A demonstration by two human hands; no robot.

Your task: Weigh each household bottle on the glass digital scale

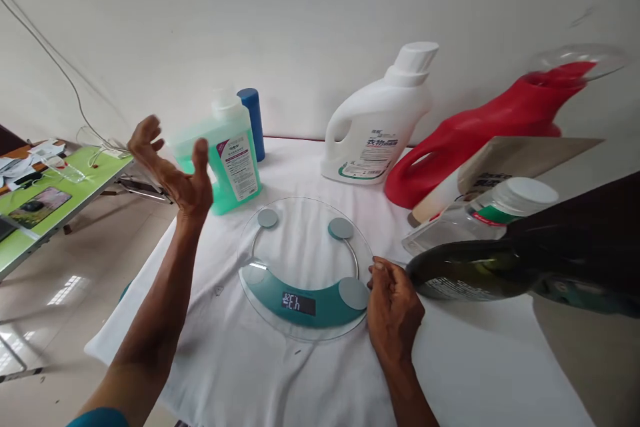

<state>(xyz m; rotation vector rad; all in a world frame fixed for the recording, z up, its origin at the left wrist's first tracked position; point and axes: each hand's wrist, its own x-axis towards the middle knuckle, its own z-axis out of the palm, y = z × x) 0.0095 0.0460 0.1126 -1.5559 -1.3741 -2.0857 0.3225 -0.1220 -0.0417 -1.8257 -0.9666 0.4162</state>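
A round glass scale [300, 260] with a teal band and a lit display lies on the white cloth [465, 360]. My right hand [393, 310] rests on the cloth at the scale's right rim, fingers curled against the glass edge. My left hand [175, 170] is raised in the air, fingers spread, holding nothing, just in front of a clear jug of green liquid [230, 160]. A dark blue cylinder [253, 121] stands behind that jug.
A white detergent jug [377, 123] and a red jug [493, 120] stand by the wall. A clear bottle with a white cap [480, 217], a dark glass bottle [525, 267] and a cardboard box [505, 167] sit at right. A green table [55, 197] stands at left.
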